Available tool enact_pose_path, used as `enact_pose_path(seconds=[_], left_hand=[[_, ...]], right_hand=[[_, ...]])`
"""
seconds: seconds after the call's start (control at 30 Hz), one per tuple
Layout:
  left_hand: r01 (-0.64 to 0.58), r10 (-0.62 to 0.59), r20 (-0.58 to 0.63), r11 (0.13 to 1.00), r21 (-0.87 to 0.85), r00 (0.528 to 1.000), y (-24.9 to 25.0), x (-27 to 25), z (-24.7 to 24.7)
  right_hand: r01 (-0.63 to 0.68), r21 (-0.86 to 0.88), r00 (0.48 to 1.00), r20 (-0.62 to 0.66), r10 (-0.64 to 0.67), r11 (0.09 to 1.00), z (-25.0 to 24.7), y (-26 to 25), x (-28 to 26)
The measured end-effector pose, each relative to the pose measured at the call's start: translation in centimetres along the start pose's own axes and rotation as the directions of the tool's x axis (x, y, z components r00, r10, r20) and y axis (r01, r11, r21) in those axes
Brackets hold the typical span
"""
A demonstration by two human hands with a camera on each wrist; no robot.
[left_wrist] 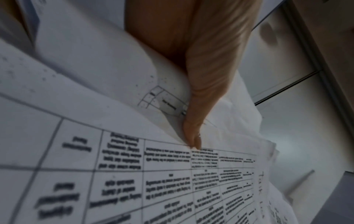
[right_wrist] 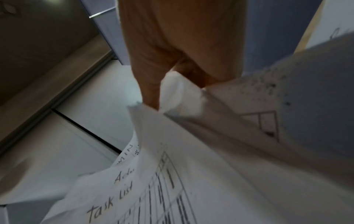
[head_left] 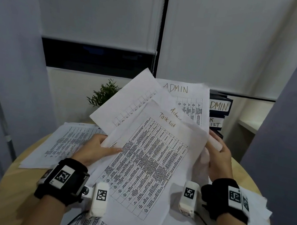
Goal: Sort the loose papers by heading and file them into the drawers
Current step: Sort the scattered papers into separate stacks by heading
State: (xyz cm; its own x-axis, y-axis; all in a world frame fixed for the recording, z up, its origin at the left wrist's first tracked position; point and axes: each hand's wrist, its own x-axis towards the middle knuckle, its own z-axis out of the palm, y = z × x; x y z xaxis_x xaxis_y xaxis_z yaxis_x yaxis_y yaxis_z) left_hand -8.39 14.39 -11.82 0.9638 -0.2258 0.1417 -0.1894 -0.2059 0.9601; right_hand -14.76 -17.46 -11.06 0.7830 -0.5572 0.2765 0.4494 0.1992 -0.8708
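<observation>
I hold a fanned bundle of printed sheets above the round table. On top lies a sheet headed "Task List" (head_left: 148, 162). Behind it show sheets headed "Admin" (head_left: 175, 113) and "ADMIN" (head_left: 186, 97), plus one turned sideways (head_left: 126, 101). My left hand (head_left: 98, 148) grips the bundle's left edge, thumb laid across the top sheet (left_wrist: 193, 136). My right hand (head_left: 218, 157) pinches the right edge, where the paper curls (right_wrist: 178, 94). Dark drawers (head_left: 219, 107) labelled "ADMIN" and partly hidden "Task List" stand behind at the right.
More printed sheets lie on the wooden table (head_left: 14, 194) at the left (head_left: 62, 142), at the right (head_left: 254, 220) and under my wrists. A small green plant (head_left: 104, 94) stands at the back. Grey curtains flank both sides.
</observation>
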Motion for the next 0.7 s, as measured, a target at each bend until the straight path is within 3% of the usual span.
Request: enact_pose_path(seconds=[0.13,0.2,0.3,0.4,0.47,0.57,0.7], left_hand=[[-0.021,0.022,0.006,0.989,-0.148,1.000,0.6,-0.4,0.4],[-0.011,0.009,-0.010,0.971,-0.238,1.000,0.7,-0.4,0.5],[0.033,-0.028,0.050,0.994,-0.107,0.998,0.3,-0.2,0.2],[0.086,-0.086,-0.012,0.995,0.048,0.996,-0.8,0.5,-0.2],[0.054,-0.047,-0.087,0.995,0.079,0.995,-1.1,0.9,-0.6],[0.030,-0.025,-0.210,0.999,0.021,0.977,-1.1,0.8,-1.8],[0.077,-0.102,-0.247,0.991,-0.107,0.964,-2.0,0.6,-3.6]], right_hand=[[0.037,-0.166,0.993,0.114,-0.018,0.985,0.0,0.0,-0.4],[0.118,-0.117,0.984,0.147,-0.100,0.986,0.7,-0.6,-1.3],[0.237,-0.021,0.971,0.026,-0.236,0.971,0.9,-0.9,-1.2],[0.335,0.031,0.928,-0.183,-0.324,0.942,0.2,-0.8,-0.3],[0.334,0.112,0.919,-0.260,-0.297,0.936,-0.2,-1.0,-0.3],[0.312,0.091,0.913,-0.303,-0.273,0.946,-0.7,-0.9,-0.1],[0.229,0.126,0.920,-0.352,-0.172,0.965,-0.9,-0.4,0.0]])
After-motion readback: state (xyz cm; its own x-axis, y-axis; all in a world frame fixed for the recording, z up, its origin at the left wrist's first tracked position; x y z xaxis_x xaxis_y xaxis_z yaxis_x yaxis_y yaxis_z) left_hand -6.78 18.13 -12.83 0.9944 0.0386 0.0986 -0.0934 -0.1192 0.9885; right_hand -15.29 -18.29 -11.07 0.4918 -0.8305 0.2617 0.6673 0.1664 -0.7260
